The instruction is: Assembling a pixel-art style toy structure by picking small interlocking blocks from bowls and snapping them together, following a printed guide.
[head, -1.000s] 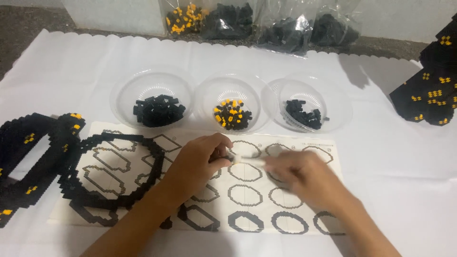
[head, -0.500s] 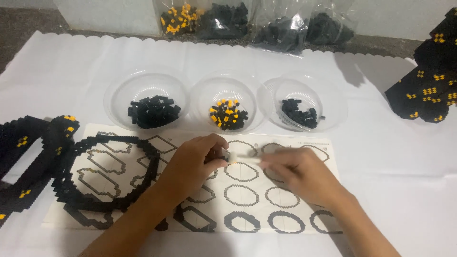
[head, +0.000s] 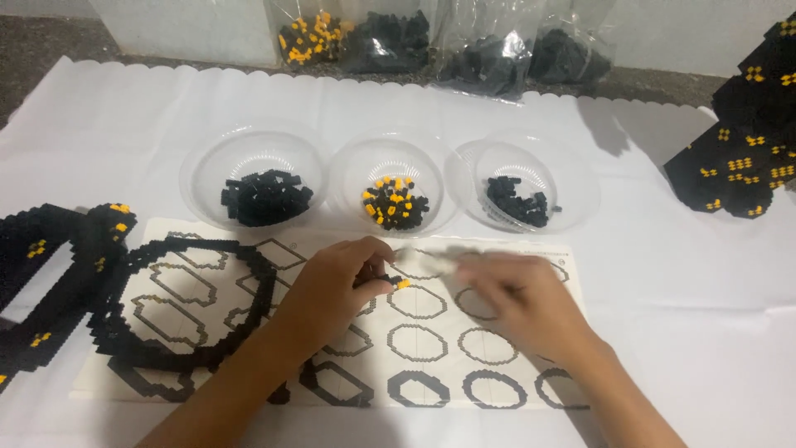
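We hold a small block piece [head: 390, 282] in our left hand [head: 336, 286], just left of the frame's centre, pinched between thumb and fingertips. The piece is dark with an orange tip, and that tip points right, toward our right hand [head: 522, 299]. Its long axis lies roughly level across the frame. It hangs just above the pattern sheet [head: 547, 332], between two of the printed ring outlines.

Our right hand sits just right of centre, blurred, with its fingers reaching left toward the orange end. We cannot tell whether it is open or closed on anything. The gap between its fingertips and the piece is small, and the left hand is clearly the nearer one, since it has the piece.

Above the hands, in the upper middle, stand three clear bowls; the middle bowl [head: 398, 166] holds mixed black and orange blocks. A black ring [head: 166, 348] of joined blocks lies on the sheet at lower left, near our left forearm.
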